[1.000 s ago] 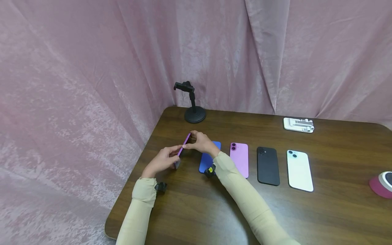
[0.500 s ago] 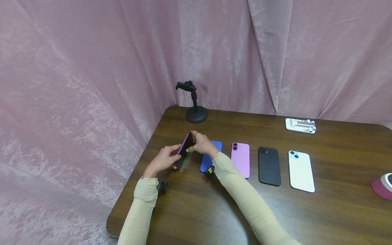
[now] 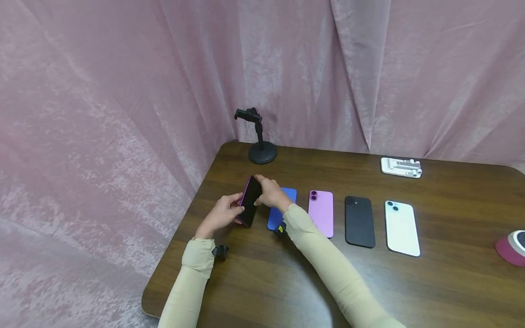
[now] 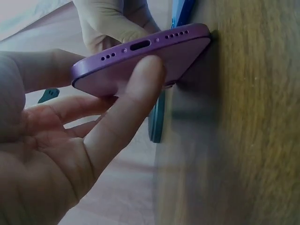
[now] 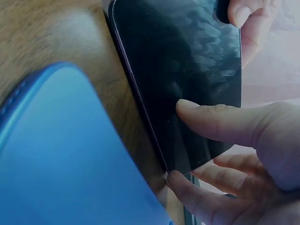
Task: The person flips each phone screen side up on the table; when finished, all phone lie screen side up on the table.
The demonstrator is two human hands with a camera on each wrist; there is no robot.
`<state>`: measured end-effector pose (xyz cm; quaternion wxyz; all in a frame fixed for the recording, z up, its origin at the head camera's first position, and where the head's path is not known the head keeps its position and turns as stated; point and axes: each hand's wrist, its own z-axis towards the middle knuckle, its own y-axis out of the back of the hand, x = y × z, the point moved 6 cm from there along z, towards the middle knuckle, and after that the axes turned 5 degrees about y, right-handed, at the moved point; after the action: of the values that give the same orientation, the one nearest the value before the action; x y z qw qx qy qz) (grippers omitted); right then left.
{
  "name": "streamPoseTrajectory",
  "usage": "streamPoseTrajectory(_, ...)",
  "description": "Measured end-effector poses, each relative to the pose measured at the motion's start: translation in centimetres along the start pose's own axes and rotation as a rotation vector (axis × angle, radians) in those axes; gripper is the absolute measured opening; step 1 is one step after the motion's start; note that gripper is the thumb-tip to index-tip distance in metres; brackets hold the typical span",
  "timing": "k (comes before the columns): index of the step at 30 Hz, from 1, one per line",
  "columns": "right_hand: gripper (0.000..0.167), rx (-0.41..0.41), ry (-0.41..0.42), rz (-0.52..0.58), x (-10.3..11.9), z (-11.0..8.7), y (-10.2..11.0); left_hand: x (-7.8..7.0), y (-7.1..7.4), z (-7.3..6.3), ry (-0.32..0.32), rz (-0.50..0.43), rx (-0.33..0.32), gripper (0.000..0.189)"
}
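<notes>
Both hands grip one smartphone with a magenta frame, tilted on its long edge near the table's left side. Its black screen faces right and up. My left hand holds the near left edge; in the left wrist view a finger lies under the pink back, close to the charging port end. At the far end is my right hand, its thumb flat on the screen and its fingers at the corner and behind it. A blue phone lies face down just right of the held one, partly under the right hand.
Rightward in a row lie a pink phone, a black phone and a white phone, backs up. A black phone stand and a folded white stand are at the back. A pink-and-white round object sits far right.
The held phone has rolled from nearly edge-on to showing its black screen to the head camera. Both hands have stayed on it; the right thumb now lies over the screen.
</notes>
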<state>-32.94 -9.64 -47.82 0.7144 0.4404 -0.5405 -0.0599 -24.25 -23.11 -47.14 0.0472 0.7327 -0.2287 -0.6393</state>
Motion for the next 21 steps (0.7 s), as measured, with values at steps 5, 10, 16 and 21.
streamPoseTrajectory(5,0.091,0.004,-0.022,-0.004,-0.1,-0.2,0.0,0.4,-0.1,0.1,0.018,-0.029,0.000,0.053)
streamPoseTrajectory(10,0.089,0.016,-0.035,-0.011,-0.2,-0.2,-0.2,1.0,0.2,0.1,0.037,-0.038,-0.031,0.052)
streamPoseTrajectory(16,0.084,0.032,-0.059,-0.029,-0.5,-0.3,-0.4,1.4,0.5,0.0,0.057,-0.055,-0.081,0.052)
streamPoseTrajectory(21,0.081,0.039,-0.068,-0.048,-0.6,-0.2,-0.5,1.7,0.6,-0.1,0.084,-0.044,-0.136,0.052)
